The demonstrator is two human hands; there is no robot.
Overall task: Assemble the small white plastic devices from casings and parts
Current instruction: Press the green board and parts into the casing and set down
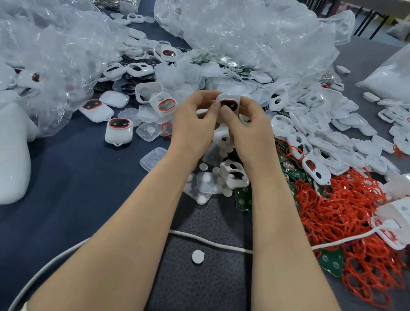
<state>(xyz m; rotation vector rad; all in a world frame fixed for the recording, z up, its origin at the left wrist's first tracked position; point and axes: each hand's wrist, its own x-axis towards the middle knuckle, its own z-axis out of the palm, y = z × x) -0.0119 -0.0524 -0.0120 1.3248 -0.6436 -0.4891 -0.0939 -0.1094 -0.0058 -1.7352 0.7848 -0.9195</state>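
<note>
Head view: left hand and right hand together pinch a white device — likely light, stiff, slick plastic, best held by its edges.

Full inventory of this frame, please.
held device: one, white, red ring, between both hands
finished devices: several, white and red, left of centre
empty casings: many, white, heap centre-right
rubber rings: many, red, right
circuit boards: several, green, beside and under rings
round pad: one, white, near cable
plastic bags: several, clear, left and back
cable: one, white, across near table
table: one, dark blue, under everything
left hand: one, grips held device
right hand: one, grips held device
</note>
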